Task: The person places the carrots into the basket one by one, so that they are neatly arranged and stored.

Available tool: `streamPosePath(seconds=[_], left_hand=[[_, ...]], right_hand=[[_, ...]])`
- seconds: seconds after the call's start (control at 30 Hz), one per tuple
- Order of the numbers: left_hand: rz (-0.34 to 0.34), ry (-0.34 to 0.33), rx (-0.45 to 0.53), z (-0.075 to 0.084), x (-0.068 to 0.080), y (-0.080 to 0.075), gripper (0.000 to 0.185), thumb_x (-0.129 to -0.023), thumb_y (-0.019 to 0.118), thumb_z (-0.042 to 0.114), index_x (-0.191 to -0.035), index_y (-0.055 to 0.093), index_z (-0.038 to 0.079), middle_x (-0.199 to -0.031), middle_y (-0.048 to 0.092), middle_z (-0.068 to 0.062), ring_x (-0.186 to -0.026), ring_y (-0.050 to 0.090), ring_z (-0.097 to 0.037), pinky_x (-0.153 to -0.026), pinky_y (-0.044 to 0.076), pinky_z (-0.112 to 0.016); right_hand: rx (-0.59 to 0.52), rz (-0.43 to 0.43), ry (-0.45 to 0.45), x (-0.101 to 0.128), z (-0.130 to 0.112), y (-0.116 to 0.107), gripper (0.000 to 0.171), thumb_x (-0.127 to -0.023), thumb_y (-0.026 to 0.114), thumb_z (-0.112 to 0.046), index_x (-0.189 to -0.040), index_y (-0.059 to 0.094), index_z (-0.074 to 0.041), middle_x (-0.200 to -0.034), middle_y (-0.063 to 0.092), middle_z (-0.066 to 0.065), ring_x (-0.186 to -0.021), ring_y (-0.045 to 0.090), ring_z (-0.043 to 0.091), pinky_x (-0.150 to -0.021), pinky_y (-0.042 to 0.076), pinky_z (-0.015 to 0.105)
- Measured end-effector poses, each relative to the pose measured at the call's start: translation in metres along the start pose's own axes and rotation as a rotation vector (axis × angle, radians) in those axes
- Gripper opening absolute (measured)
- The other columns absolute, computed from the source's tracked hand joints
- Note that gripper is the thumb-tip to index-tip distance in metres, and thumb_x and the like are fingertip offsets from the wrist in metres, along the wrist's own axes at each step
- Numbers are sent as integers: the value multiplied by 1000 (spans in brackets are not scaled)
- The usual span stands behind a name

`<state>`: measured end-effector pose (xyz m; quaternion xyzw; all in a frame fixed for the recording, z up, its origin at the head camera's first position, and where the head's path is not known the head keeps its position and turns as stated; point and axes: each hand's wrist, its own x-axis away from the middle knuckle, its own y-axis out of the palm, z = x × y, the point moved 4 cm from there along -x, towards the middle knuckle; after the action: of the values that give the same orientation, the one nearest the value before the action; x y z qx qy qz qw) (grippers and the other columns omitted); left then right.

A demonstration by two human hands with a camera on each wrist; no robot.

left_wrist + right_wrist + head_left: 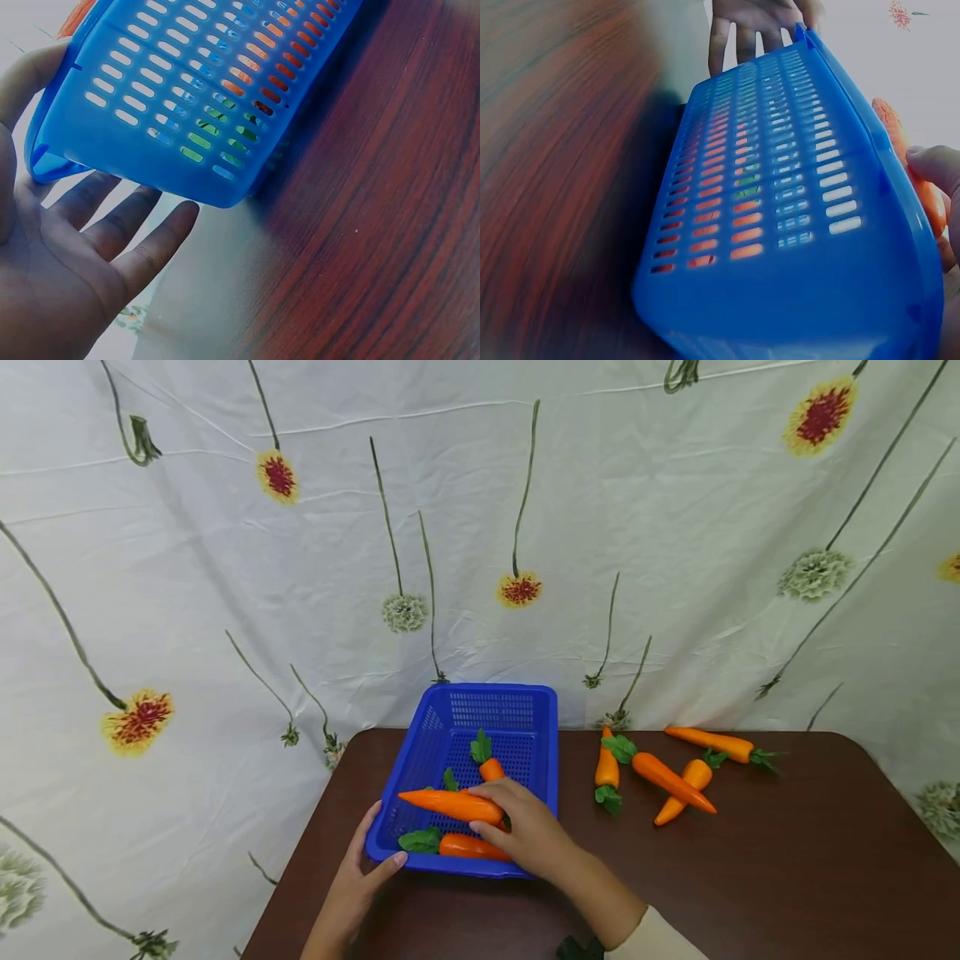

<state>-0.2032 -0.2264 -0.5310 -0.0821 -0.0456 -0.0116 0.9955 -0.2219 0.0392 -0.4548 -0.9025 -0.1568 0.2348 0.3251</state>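
Carrot (453, 805) sat pinched in our right hand (525, 835) above the blue basket (540, 752) at the tabletop (750, 877) edge; our left hand (356, 881), fingers spread, steadied its corner. We judged overhang could tip it.

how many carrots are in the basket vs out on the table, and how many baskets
toy carrots in the blue basket: 3, one of them held by the right hand
toy carrots on the table: 4
blue baskets: 1, steadied by the left hand
total: 8 things, 7 carrots and 1 basket
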Motion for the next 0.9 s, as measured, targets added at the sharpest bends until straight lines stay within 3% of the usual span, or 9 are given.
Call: streamPosePath(seconds=[0.63, 0.9], left_hand=[[5, -21, -11, 2, 3, -2, 78, -92, 65, 24, -150, 17, 46, -157, 30, -9, -134, 43, -32, -92, 44, -15], [3, -15, -10, 1, 1, 0, 78, -92, 64, 23, -150, 17, 45, -156, 30, -10, -133, 43, -32, -91, 45, -15]], right_hand=[[10, -7, 15, -8, -2, 9, 45, -93, 62, -37, -136, 54, -24, -132, 56, -9, -113, 57, 12, -90, 50, 36], [15, 13, 13, -7, 1, 8, 45, -92, 63, -39, -135, 54, -28, -133, 55, -9, -118, 55, 13, -93, 49, 37]])
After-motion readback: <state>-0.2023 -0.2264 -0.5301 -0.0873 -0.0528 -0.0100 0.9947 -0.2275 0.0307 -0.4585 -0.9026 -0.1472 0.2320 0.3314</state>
